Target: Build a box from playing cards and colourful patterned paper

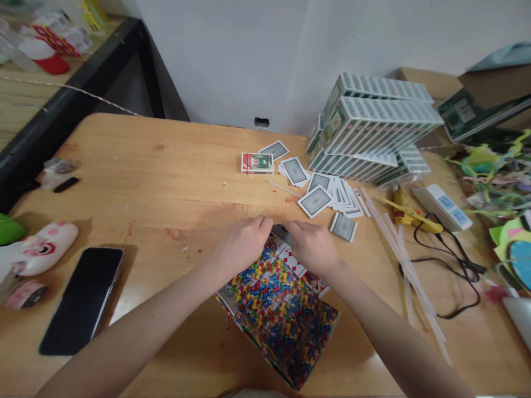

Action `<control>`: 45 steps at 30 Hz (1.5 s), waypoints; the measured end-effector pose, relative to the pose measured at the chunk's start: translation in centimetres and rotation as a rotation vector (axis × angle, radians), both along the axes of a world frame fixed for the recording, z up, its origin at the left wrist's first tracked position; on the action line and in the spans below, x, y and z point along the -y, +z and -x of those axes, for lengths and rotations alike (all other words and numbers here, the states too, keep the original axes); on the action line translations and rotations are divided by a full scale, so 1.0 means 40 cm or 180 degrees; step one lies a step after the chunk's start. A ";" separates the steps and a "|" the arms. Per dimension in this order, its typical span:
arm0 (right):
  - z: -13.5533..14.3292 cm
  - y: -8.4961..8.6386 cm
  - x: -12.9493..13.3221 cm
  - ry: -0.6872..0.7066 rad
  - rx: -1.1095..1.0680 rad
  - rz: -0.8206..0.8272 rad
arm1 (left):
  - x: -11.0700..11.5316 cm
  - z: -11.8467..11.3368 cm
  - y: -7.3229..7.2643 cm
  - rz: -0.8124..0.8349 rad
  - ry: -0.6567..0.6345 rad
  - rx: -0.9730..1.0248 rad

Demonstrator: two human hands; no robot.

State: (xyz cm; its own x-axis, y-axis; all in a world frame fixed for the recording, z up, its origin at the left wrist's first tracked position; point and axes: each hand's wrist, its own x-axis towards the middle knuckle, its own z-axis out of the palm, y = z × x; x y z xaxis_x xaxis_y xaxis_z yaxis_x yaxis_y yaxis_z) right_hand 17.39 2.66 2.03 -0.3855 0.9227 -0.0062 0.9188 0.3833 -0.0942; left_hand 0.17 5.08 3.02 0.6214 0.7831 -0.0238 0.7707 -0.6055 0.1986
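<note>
Where your forearms reach in over the wooden table [157, 193], the tabletop extends beyond and to both sides of the patterned box [282, 293]. The stack of green card packs [373, 127] stands beyond the box and to its right. The box itself lies in front of you near the table's near side, turned askew: its long axis looks to run diagonally, from far left to near right, and one corner points away from you. Red-suited playing cards [294, 261] lie along its far right side.

Your left hand [249, 240] and your right hand [311, 246] are close together but apart, fingers bent and clamped at that far corner, one on each side of it; you cannot see exactly what the fingertips pinch.

Your black phone [83, 301] lies well to the left of the box, tilted with its far end towards the right. To the right of the box are long translucent sticks [409, 265], then the white power strip [443, 207] and the yellow glue gun [400, 207] farther out. Beyond the box sits the red and green card pack [257, 163], lying crosswise, with loose face-down cards [316, 200] scattered beyond and to the right.
</note>
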 end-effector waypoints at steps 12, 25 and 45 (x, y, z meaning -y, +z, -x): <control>0.008 0.000 0.002 0.0365 0.0104 -0.0309 | -0.010 0.014 -0.012 0.0292 -0.0051 0.0296; 0.014 0.015 0.023 -0.0119 -0.0297 -0.0165 | 0.008 0.026 -0.011 0.0596 0.0636 0.1540; 0.029 -0.013 0.024 -0.0120 -0.0584 -0.0557 | 0.006 0.023 -0.019 0.0204 0.0372 0.0949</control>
State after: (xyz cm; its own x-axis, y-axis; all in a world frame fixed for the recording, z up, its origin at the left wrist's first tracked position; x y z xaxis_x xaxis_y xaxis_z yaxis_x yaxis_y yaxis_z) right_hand 16.22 1.68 1.52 -0.3308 0.9173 0.2216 0.9064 0.3742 -0.1958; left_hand -0.74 4.84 2.27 0.5145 0.8523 0.0942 0.7364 -0.4955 0.4607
